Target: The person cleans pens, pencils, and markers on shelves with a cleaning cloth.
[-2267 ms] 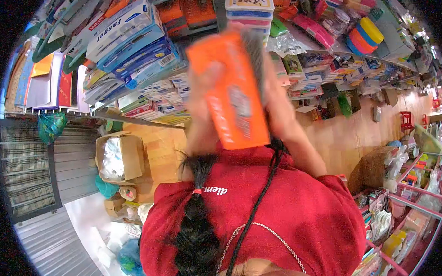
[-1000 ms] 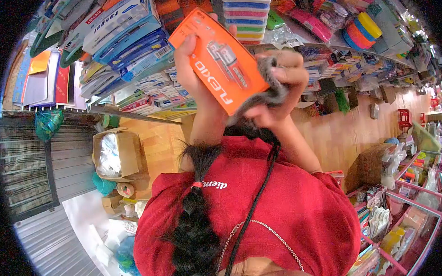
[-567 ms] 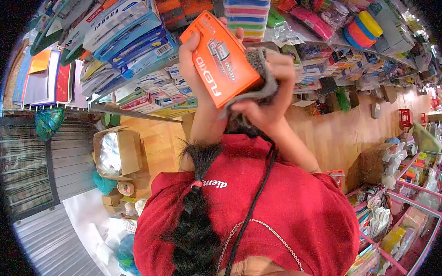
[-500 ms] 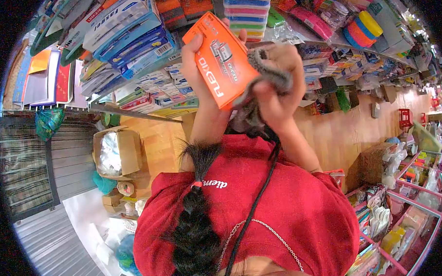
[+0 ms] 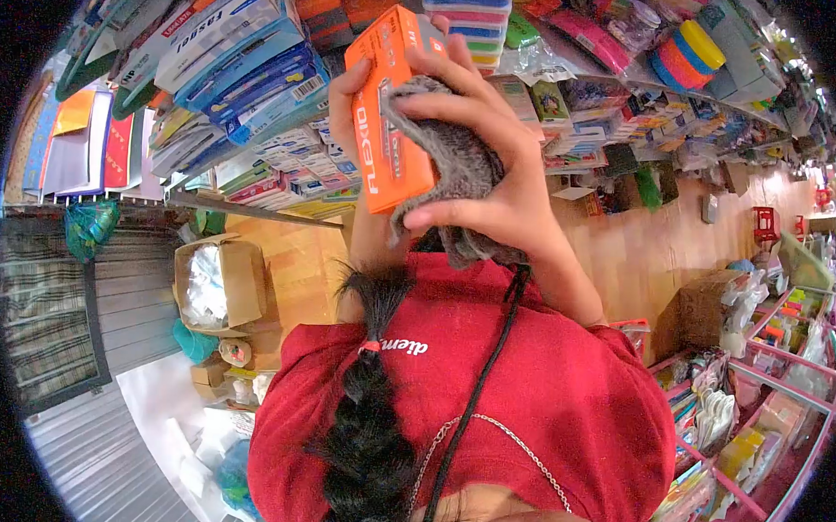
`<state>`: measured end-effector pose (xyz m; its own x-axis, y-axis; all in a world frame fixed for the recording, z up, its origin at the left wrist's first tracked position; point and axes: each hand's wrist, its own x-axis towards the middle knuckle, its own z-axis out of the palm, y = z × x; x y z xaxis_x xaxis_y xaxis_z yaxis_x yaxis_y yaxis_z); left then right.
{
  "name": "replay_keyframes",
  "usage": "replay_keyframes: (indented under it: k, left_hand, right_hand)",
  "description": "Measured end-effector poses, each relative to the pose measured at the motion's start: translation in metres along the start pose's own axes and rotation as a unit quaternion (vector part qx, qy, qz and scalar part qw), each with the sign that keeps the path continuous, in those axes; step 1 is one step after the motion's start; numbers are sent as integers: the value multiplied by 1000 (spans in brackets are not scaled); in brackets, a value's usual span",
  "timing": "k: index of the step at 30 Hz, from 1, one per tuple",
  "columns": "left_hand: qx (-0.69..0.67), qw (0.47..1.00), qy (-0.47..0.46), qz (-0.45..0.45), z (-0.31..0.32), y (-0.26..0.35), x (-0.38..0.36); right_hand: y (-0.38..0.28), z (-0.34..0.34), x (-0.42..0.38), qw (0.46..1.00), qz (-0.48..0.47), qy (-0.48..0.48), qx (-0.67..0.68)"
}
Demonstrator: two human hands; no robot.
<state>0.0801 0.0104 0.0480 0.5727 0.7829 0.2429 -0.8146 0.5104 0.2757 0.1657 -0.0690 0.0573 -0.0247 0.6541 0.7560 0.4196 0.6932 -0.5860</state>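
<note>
My left hand point(image 5: 345, 107) grips an orange FLEXIO box point(image 5: 377, 158), tilted up above my chest. Its thumb lies along the box's left edge, and its fingertips show past the far right edge. A bunched grey cloth point(image 5: 454, 156) is in my right hand point(image 5: 504, 172) and presses against the right side and part of the front of the box. The cloth covers some of the printing. My right fingers wrap over the top of the cloth, with the thumb below.
Blue and white boxes point(image 5: 250, 71) are stacked on the shelf at left. Clear containers with coloured lids point(image 5: 465, 19) stand behind my hands. An open carton point(image 5: 242, 287) sits on the wooden floor point(image 5: 303, 266) at lower left. Pink-framed shelves point(image 5: 791, 380) hold goods at right.
The orange box has turned more upright and moved slightly left. My right hand has brought the cloth left from the lower right edge onto the box's side and front.
</note>
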Motion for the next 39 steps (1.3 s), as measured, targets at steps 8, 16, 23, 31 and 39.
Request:
replay_keyframes:
  k: [8, 16, 23, 31, 39]
  left_hand:
    - [38, 996, -82, 16, -7, 8, -1]
    - [265, 963, 18, 39, -5, 1, -16]
    - [164, 986, 15, 39, -19, 7, -7]
    - [295, 950, -16, 100, 4, -13, -20]
    - [98, 993, -68, 2, 9, 42, -11]
  right_hand:
    - [-21, 8, 7, 998, 28, -51, -13]
    - [9, 8, 18, 982, 113, 141, 53]
    - [-8, 4, -8, 967, 205, 80, 131]
    - [-9, -10, 13, 934, 328, 127, 66]
    - [-26, 11, -29, 925, 230, 1, 303]
